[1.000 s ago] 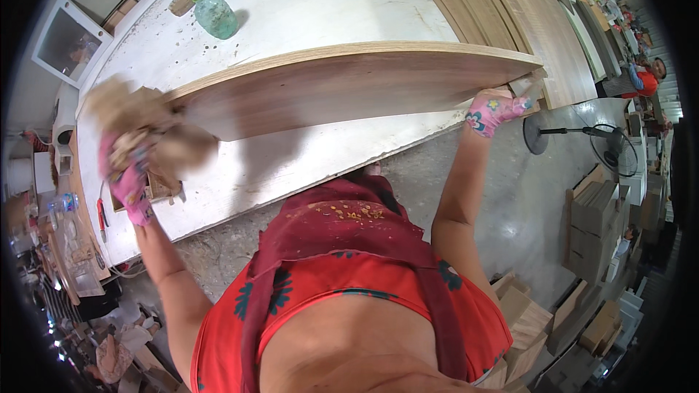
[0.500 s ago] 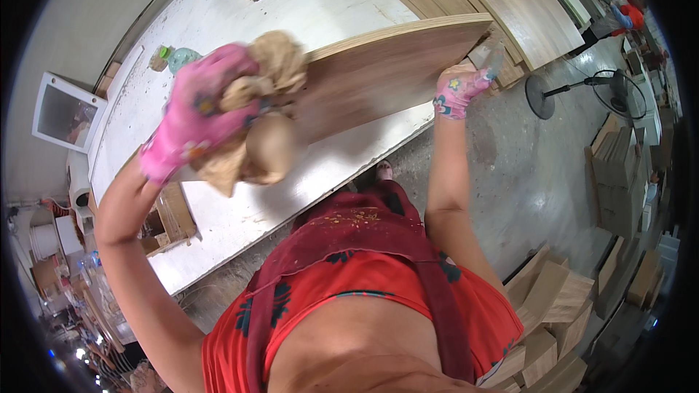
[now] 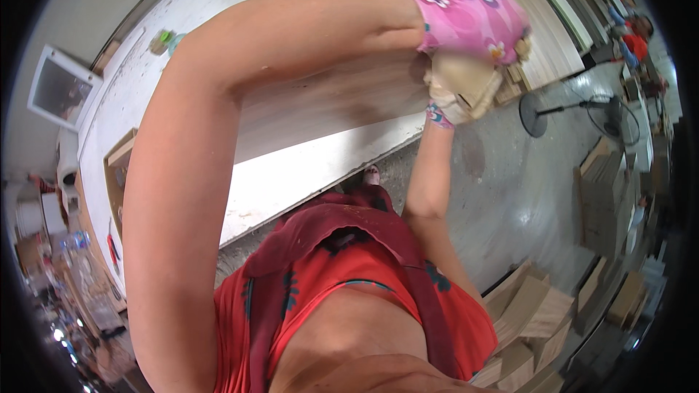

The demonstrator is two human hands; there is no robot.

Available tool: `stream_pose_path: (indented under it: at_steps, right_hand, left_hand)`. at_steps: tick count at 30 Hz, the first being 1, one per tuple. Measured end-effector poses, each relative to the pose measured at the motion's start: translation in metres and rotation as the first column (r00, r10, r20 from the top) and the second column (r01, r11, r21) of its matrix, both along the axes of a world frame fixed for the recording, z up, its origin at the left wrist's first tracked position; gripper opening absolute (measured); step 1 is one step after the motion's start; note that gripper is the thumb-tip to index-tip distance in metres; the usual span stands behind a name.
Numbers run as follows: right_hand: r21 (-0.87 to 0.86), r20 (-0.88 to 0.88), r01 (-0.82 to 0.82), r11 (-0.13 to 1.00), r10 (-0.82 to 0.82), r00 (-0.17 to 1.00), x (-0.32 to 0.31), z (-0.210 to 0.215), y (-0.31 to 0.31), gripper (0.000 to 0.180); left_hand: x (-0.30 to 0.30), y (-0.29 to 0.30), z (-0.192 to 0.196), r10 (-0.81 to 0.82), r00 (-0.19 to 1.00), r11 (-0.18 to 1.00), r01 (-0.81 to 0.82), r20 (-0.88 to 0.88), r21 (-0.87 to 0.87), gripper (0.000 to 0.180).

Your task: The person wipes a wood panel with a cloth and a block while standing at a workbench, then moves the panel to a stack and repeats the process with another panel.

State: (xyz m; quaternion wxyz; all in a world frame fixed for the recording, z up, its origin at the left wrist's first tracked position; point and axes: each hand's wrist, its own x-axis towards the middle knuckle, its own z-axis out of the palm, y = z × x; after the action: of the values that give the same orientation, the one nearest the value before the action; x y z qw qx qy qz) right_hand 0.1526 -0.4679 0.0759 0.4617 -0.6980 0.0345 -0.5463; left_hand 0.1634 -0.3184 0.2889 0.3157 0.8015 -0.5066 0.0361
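Movement all the way across: the left hand (image 3: pixel 472 20), in its pink flowered glove, has swept from the near left end of the long pale wooden board (image 3: pixel 328 102) to the far right end within a second, the bare forearm now stretched over the whole length of it. That hand is closed around a crumpled tan rag (image 3: pixel 466 84), pressed down on the board's surface. Just beneath it sits the right hand (image 3: pixel 445 105), also in a pink patterned glove, right at the board's right end; the rag covers most of it, so whether its fingers are clamped on the edge cannot be told. The board itself lies tilted across the white bench (image 3: pixel 291 178), as it did a second ago, right end toward the grey concrete floor (image 3: pixel 502 196). One full wiping pass looks to have been made along the top face.
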Motion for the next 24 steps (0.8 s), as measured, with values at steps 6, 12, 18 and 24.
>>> stream_pose_path:
  at_steps: [6, 12, 18, 24]
  right_hand:
    - [0.124, 0.053, -0.041, 0.991, 0.035, 0.998, 0.001, 0.014, -0.011, 0.051]
    - [0.333, 0.095, -0.126, 0.935, 0.1, 0.991, 0.001, 0.022, -0.004, 0.051]
    - [0.504, 0.113, -0.202, 0.84, 0.168, 0.979, 0.009, 0.027, 0.017, 0.051]
    - [0.528, 0.128, -0.179, 0.83, 0.13, 0.983, 0.005, 0.035, 0.009, 0.051]
  left_hand:
    - [-0.011, 0.002, -0.005, -0.124, 0.992, 0.99, 0.126, 0.04, -0.07, 0.025]
    - [-0.034, 0.081, -0.013, -0.103, 0.99, 0.983, 0.116, 0.092, -0.145, 0.029]
    - [-0.104, 0.246, -0.011, 0.098, 0.981, 0.981, -0.066, 0.17, -0.181, 0.033]
    - [-0.152, 0.379, -0.01, 0.313, 0.888, 0.946, -0.26, 0.337, -0.194, 0.032]
